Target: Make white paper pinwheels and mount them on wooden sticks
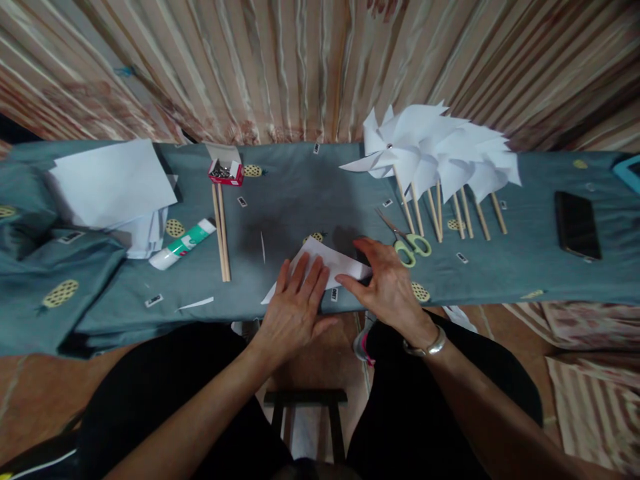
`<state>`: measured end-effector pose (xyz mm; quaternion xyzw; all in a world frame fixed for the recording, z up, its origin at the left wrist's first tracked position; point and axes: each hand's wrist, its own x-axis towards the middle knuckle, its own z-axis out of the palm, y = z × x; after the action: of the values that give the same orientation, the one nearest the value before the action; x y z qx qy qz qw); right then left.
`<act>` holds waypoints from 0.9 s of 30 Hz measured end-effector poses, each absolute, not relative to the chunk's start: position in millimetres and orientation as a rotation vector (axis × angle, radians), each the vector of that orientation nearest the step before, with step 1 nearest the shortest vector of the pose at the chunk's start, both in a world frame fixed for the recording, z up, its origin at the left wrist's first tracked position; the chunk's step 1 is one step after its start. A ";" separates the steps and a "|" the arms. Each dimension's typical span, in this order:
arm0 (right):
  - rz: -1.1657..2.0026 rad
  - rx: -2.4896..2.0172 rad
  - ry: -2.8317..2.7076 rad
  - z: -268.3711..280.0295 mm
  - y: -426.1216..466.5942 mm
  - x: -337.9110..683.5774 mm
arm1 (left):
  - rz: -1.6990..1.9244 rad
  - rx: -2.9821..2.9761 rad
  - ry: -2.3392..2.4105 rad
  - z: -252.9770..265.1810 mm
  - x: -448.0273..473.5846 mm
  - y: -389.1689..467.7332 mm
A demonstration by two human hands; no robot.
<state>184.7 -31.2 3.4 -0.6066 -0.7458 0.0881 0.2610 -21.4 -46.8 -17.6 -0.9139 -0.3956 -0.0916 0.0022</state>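
Observation:
A folded white sheet of paper (327, 257) lies near the front edge of the cloth-covered table. My left hand (295, 300) rests flat on it, fingers stretched out and pressing it down. At the paper's right corner is my right hand (393, 283), its thumb on the near side and its forefinger on the far side, with the corner between them. Scissors (407, 243) with light green handles lie just beyond my right hand. Left of the paper are two wooden sticks (221, 233) and thin paper strips (196, 304).
White paper pinwheels (435, 150) on sticks lie in an overlapping row at the back right. A black phone (577, 225) is farther right. On the left are a glue stick (183, 244), a red box (227, 172) of small metal pieces and stacked paper (115, 183). A curtain (280, 73) hangs behind.

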 end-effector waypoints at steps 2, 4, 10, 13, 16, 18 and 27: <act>0.217 -1.636 -2.031 0.9 -32.1 179.4 | -0.264 -2.872 -1.248 -17.4 -21.5 -46.7; 0.193 -1.645 -2.032 -1.4 -33.3 175.1 | -0.248 -2.875 -1.254 -17.4 -21.4 -46.6; 0.160 -1.674 -2.065 -4.7 -40.9 164.0 | -0.238 -2.876 -1.262 -18.7 -20.0 -46.9; 0.163 -1.678 -2.064 -5.8 -45.3 158.9 | -0.257 -2.892 -1.274 -19.9 -19.9 -47.1; 0.177 -1.690 -2.038 -7.4 -49.6 159.9 | -0.277 -2.916 -1.297 -20.7 -20.7 -47.2; 0.174 -1.718 -1.999 -9.0 -52.6 166.4 | -0.276 -2.925 -1.296 -20.7 -21.3 -47.2; 0.086 -1.833 -1.862 -11.4 -54.7 214.7 | -0.272 -2.929 -1.286 -19.7 -22.3 -46.2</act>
<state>214.7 -54.7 -11.4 -0.6768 -0.6878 0.0319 0.2606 -22.3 -46.2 -19.7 -0.9117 -0.4005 -0.0845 -0.0344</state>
